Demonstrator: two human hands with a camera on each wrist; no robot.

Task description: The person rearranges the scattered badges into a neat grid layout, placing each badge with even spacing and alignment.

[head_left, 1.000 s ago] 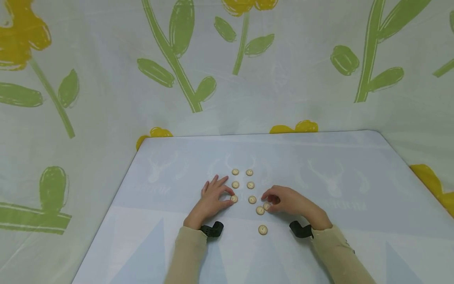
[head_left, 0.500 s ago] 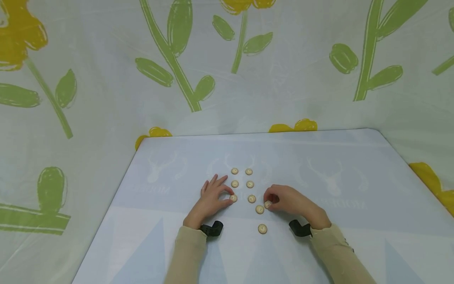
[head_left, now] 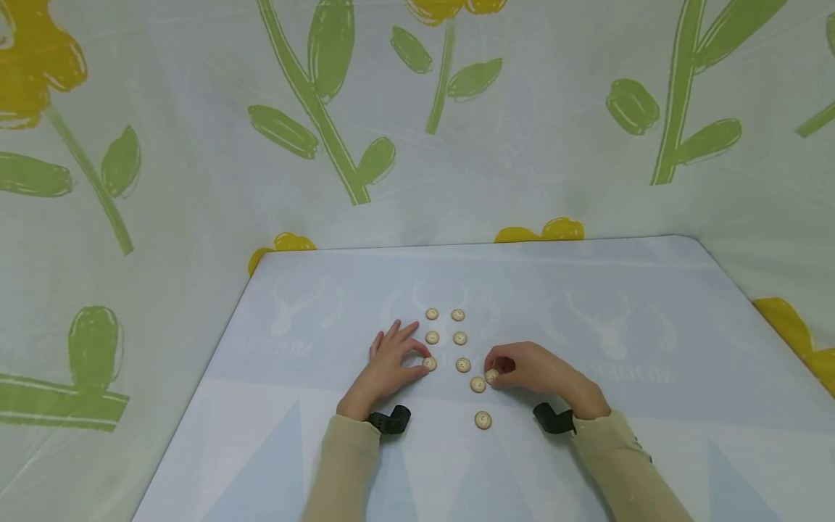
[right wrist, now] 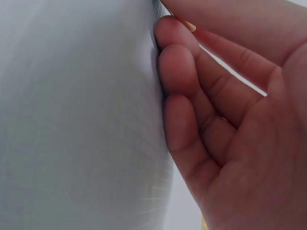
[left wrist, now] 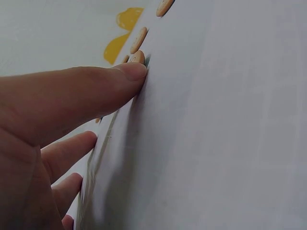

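Note:
In the head view my left hand (head_left: 385, 370) pinches a pale round wooden button (head_left: 429, 364) between thumb and index finger, its other fingers spread over the table. The left wrist view shows the thumb against this button (left wrist: 137, 57), partly hidden behind it. My right hand (head_left: 538, 373) holds another button (head_left: 492, 377) between thumb and index finger. A loose button (head_left: 478, 385) lies just left of it. In the right wrist view the other fingers (right wrist: 180, 122) are curled near the tabletop, and only a sliver of the held button (right wrist: 190, 26) shows.
Two short columns of matching buttons run up the table, with one at the back left (head_left: 432, 314) and one at the back right (head_left: 458, 315). A single button (head_left: 483, 420) lies nearer me. The pale blue table (head_left: 652, 326) meets a flower-printed cloth (head_left: 522, 174) behind.
My right index finger has come in against its button, which has shifted slightly right from the loose one beside it. The left hand keeps its place.

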